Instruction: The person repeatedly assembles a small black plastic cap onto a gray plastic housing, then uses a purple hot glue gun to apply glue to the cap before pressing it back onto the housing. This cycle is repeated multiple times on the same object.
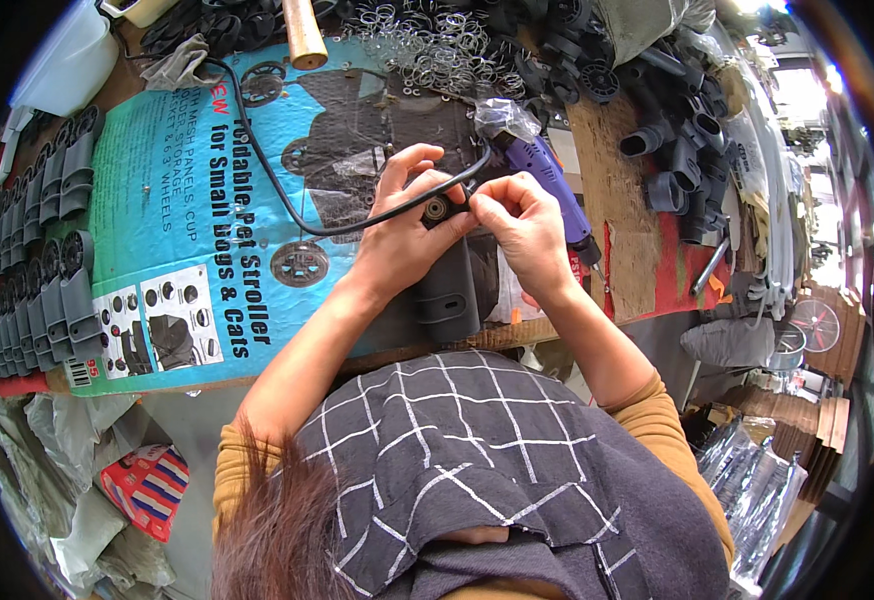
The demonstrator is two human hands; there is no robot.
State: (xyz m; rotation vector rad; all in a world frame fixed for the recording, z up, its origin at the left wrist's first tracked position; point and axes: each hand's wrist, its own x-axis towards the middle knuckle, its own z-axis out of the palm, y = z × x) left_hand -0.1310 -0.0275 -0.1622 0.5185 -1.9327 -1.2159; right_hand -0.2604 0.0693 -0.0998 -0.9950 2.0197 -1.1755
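My left hand (402, 235) is closed around a dark plastic part (447, 295) at the table's front edge. A round piece with a metal centre (437, 208) shows at the part's upper end, between my left thumb and fingers. My right hand (529, 230) pinches at that same end, thumb and forefinger together; whatever is between the fingertips is too small to make out. Just beyond my right hand lies a purple electric screwdriver (547, 180). Its black cable (302, 222) loops across the table and passes over my left hand.
A printed blue cardboard sheet (172, 140) covers the table. Rows of dark wheeled parts (52, 290) stand at the left. At the back are a pile of metal rings (422, 50) and a wooden handle (304, 35). Loose black plastic fittings (692, 140) crowd the right side.
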